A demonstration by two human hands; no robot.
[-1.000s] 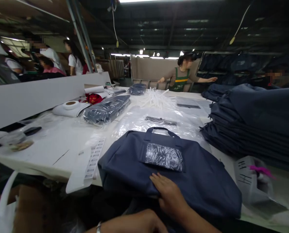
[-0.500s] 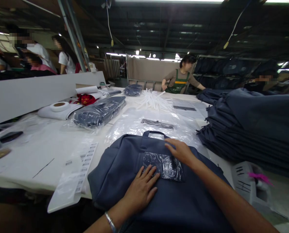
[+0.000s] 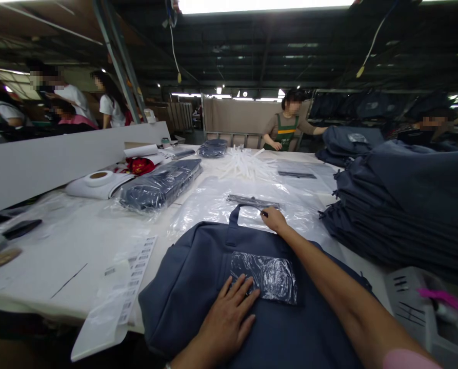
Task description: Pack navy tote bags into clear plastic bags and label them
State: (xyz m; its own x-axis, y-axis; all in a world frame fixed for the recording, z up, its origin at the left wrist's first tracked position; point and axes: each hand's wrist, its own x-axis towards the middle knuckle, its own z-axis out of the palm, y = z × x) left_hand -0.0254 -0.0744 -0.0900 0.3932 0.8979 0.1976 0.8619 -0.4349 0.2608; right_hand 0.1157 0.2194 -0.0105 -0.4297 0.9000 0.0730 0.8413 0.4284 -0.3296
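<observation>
A dark blue bag (image 3: pixel 186 282) lies in front of me at the table's near edge. On its front is a small rectangle under crinkled clear plastic (image 3: pixel 278 279). My left hand (image 3: pixel 229 312) rests flat on the bag, fingers spread, fingertips over the lower left part of that rectangle. At the bag's top edge, my right hand (image 3: pixel 274 219) is closed around the right side of the carrying handle (image 3: pixel 234 220), which stands up in a loop. Just beyond the handle lie flat clear plastic bags (image 3: pixel 205 200) with a dark printed strip (image 3: pixel 252 201).
Stacked dark blue bags (image 3: pixel 409 205) rise on the right, beside a grey plastic basket (image 3: pixel 405 297) with a pink ribbon. Left are a wrapped bag (image 3: pixel 159 187), a tape roll (image 3: pixel 99 178) and barcode label sheets (image 3: pixel 134 277). White strips (image 3: pixel 244 163) lie farther back, near a co-worker (image 3: pixel 286 125).
My right hand has moved from the bag's upper front to its handle and closed on it. The handle is pulled higher. Across the table, the co-worker's bag has been raised.
</observation>
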